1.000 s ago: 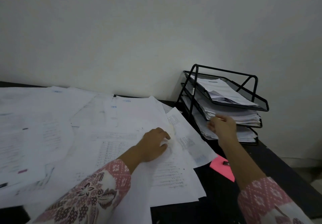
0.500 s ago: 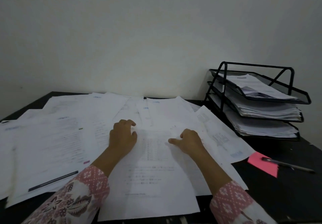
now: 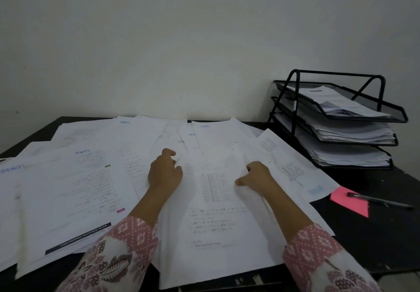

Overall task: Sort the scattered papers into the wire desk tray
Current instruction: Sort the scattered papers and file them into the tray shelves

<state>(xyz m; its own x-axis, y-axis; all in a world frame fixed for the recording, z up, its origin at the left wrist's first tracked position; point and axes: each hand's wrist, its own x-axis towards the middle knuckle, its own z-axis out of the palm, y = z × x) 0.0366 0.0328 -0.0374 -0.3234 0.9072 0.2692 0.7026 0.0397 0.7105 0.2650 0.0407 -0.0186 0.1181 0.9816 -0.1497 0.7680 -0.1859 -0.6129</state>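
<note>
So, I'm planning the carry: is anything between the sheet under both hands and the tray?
Nothing upright. Only flat papers lie between the sheet and the tray; the pen lies nearer, off that line.

Nothing printed could be read with any certainty. The scattered white paper sheets [image 3: 91, 178] on the black desk [image 3: 375, 235] carried small blue letterhead marks near their top edges, all too blurred to make out. The white sheet with a printed table [image 3: 213, 200] between the hands showed rows of grey characters, illegible. A dark banner with white lettering [image 3: 78, 238] ran along one sheet's near edge, upside down and unreadable. The black wire three-tier desk tray [image 3: 336, 118] bore no readable label.
</note>
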